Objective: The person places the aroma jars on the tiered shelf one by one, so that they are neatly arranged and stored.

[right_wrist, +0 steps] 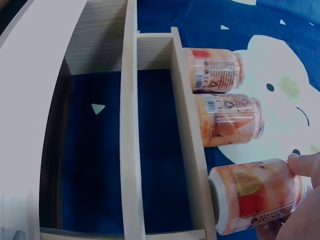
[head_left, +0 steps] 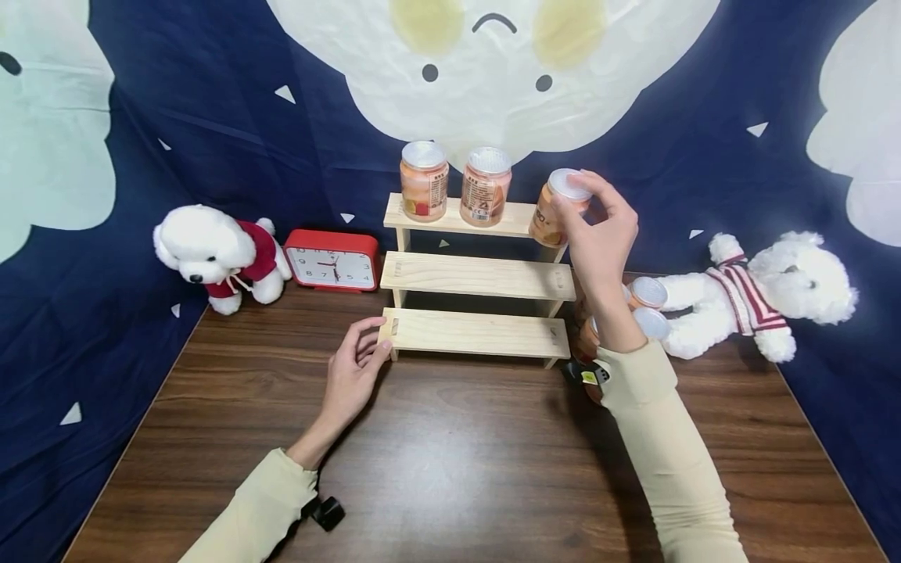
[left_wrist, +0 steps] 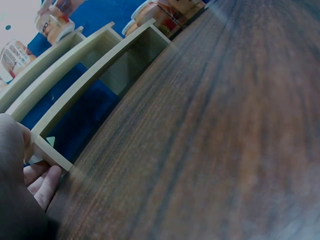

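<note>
We see a dark wooden table (head_left: 450, 453) before a navy cartoon backdrop (head_left: 211, 117). Our left hand (head_left: 352, 375) rests with relaxed fingers against the wooden rack (head_left: 479, 275). Our right hand (head_left: 598, 234) pinches a jar (head_left: 552, 215) by its lid at the top shelf's right end, tilted, lid up.

A dark brown wood-grain desk (head_left: 450, 461) carries a pale three-tier stepped wooden shelf (head_left: 477, 277) near its back edge; left of the shelf stand a red rectangular clock with a white face (head_left: 332, 260) and, further left, a white plush dog in a red top (head_left: 214, 254); right of the shelf lie a white plush dog in a striped top (head_left: 756, 301) and several orange-labelled cans with silver lids (head_left: 646, 295); two orange-labelled cans (head_left: 424, 180) stand upright on the shelf's top tier.
</note>
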A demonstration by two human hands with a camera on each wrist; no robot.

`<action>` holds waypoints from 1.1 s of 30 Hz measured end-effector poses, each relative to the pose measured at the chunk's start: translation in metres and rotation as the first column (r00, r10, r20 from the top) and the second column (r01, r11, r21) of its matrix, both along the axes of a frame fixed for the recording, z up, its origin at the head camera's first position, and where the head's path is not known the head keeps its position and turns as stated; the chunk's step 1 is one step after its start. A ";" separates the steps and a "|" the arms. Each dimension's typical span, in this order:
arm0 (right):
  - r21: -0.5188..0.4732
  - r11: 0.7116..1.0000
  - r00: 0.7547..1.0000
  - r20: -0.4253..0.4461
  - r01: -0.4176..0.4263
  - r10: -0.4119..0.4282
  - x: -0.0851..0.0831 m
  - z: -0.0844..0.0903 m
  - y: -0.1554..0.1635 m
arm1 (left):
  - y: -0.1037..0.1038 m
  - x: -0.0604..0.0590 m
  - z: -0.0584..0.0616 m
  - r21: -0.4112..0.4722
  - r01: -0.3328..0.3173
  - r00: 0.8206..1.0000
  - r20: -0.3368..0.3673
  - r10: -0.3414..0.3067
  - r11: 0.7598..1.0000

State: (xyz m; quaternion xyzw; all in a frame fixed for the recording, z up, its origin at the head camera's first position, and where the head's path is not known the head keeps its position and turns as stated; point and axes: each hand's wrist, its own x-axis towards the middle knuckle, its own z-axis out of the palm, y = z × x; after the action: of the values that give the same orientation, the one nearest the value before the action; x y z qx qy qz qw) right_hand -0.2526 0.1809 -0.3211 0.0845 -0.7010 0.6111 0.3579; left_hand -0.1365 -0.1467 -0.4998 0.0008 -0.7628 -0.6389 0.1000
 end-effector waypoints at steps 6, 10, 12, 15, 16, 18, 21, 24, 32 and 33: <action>0.029 0.999 1.000 -0.004 0.021 -0.021 -0.007 -0.004 0.001 | 0.002 0.000 0.000 0.000 -0.001 0.999 -0.033 0.001 1.000; 0.048 0.998 0.999 -0.008 0.046 -0.046 -0.009 -0.008 0.001 | 0.001 -0.001 -0.006 0.010 0.006 0.995 -0.104 -0.005 1.000; 0.077 0.994 0.997 -0.022 0.071 -0.069 -0.008 -0.009 0.001 | 0.000 -0.003 -0.011 0.013 0.009 0.993 -0.120 -0.007 1.000; 0.147 0.984 0.993 -0.072 0.098 -0.089 -0.007 -0.013 0.004 | -0.008 -0.013 -0.033 0.020 0.024 0.994 -0.110 -0.021 1.000; 0.165 0.981 0.992 -0.086 0.104 -0.091 -0.004 -0.011 0.003 | -0.011 -0.016 -0.038 0.012 0.025 0.995 -0.102 -0.023 1.000; 0.186 0.976 0.990 -0.098 0.115 -0.097 -0.001 -0.011 0.002 | -0.010 -0.014 -0.034 0.006 0.023 0.998 -0.063 -0.023 1.000; 0.204 0.972 0.992 -0.086 0.113 -0.097 0.001 -0.011 0.002 | -0.005 -0.007 -0.016 0.000 0.014 0.999 -0.034 -0.014 1.000; 0.214 0.971 0.993 -0.063 0.109 -0.098 -0.003 -0.015 0.005 | 0.001 0.000 0.001 0.006 0.006 1.000 -0.020 -0.005 1.000; 0.271 0.953 0.991 -0.033 0.135 -0.131 -0.010 -0.021 0.004 | 0.001 0.000 0.001 -0.002 0.000 1.000 0.006 0.000 1.000; 0.273 0.953 0.991 -0.026 0.134 -0.132 -0.010 -0.021 0.004 | 0.001 0.000 0.001 -0.004 0.001 1.000 0.007 -0.001 1.000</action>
State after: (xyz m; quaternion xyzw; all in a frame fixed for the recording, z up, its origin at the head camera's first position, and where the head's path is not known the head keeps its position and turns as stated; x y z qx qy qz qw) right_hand -0.2628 0.1847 -0.3420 0.0882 -0.7814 0.4826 0.3858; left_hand -0.1365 -0.1453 -0.4984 0.0025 -0.7643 -0.6375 0.0972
